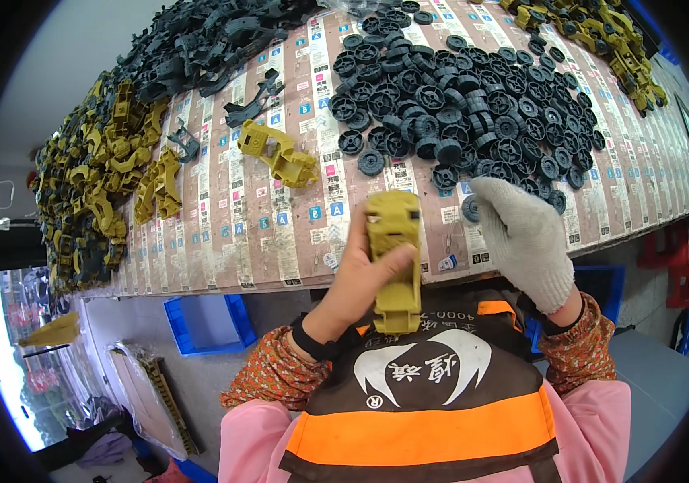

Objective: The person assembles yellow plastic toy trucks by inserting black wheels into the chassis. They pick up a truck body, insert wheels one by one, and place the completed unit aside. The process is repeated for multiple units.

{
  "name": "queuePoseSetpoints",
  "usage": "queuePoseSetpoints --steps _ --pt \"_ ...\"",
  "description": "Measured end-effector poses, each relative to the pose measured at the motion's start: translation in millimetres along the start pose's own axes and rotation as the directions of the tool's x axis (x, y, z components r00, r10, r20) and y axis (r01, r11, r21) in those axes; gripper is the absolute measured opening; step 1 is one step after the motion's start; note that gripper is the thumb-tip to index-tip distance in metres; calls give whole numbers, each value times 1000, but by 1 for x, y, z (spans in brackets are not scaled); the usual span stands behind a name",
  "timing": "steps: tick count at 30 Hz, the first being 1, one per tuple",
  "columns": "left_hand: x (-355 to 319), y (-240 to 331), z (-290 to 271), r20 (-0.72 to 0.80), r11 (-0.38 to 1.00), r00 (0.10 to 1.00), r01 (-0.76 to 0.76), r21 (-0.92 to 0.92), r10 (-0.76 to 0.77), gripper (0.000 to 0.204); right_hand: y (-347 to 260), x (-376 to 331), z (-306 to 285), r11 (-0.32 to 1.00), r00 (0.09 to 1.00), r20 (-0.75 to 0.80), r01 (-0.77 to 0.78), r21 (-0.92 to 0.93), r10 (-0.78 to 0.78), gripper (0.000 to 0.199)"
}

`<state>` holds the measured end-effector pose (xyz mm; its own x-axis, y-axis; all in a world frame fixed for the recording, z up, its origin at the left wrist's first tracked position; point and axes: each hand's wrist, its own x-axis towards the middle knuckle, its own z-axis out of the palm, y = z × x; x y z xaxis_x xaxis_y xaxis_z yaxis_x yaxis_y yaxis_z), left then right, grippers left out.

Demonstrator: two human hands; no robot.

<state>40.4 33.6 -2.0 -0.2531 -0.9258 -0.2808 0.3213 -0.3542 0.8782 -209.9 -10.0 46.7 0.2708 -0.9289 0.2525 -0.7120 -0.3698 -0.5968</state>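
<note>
My left hand is bare and wrapped round a yellow plastic toy car body, the thumb lying across it. It is held upright in front of my apron, off the table's near edge. My right hand, in a pale knitted glove, is at the near side of a large heap of black toy wheels. Its fingers are drawn together, and what they grip, if anything, is hidden. One loose wheel lies right beside the glove's fingertips.
Another yellow car body and dark plastic frames lie left of the wheels. Heaped yellow parts fill the table's left end, with dark parts behind. More yellow vehicles are far right. A blue bin stands below the table's near edge.
</note>
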Motion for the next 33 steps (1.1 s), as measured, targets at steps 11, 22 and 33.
queuePoseSetpoints --steps 11,22,33 --pt "3 8 -7 -281 954 960 -68 -291 -17 36 2 -8 11 995 979 178 90 48 -98 43" --pt "13 17 21 -391 954 897 -273 -126 205 37 -38 -20 22 446 816 545 -569 691 196 41" --pt "17 4 17 -417 917 841 -396 -40 345 43 -42 -27 28 493 850 471 -522 696 234 41"
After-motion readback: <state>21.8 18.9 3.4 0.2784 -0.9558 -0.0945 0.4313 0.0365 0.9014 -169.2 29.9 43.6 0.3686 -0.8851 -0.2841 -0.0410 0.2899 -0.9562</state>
